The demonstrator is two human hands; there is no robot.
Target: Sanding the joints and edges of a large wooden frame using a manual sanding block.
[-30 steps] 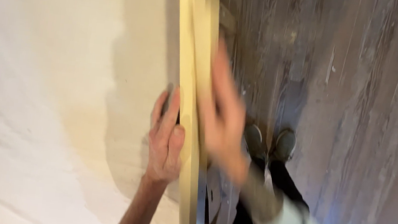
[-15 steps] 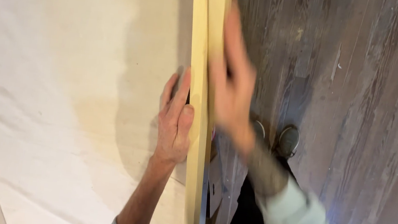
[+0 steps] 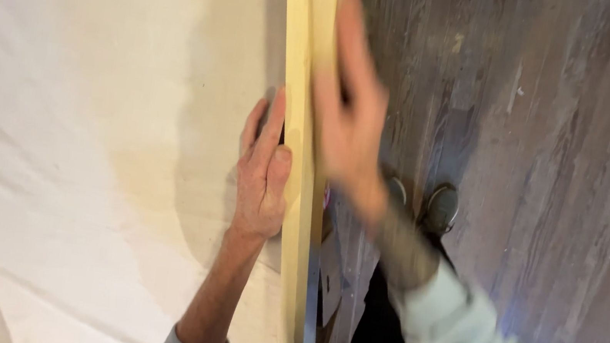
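**Both hands on an upright wooden frame bar**

I see a pale wooden bar (image 3: 299, 155) running from the top of the view down to the bottom edge, standing on its edge between my two hands. My left hand (image 3: 261, 178) lies flat against its left side, where off-white canvas (image 3: 78, 128) stretches away; the fingers (image 3: 270, 125) are straight and pressed to the cloth beside the bar, not curled round anything. My right hand (image 3: 350, 123) rests against the bar's right face, open-palmed with fingers extended upward along the wood; it is blurred, so I cannot tell whether any finger hooks behind the edge. Below, grey wooden floorboards (image 3: 551, 186) and my two shoes (image 3: 432, 206) show, just right of the bar.
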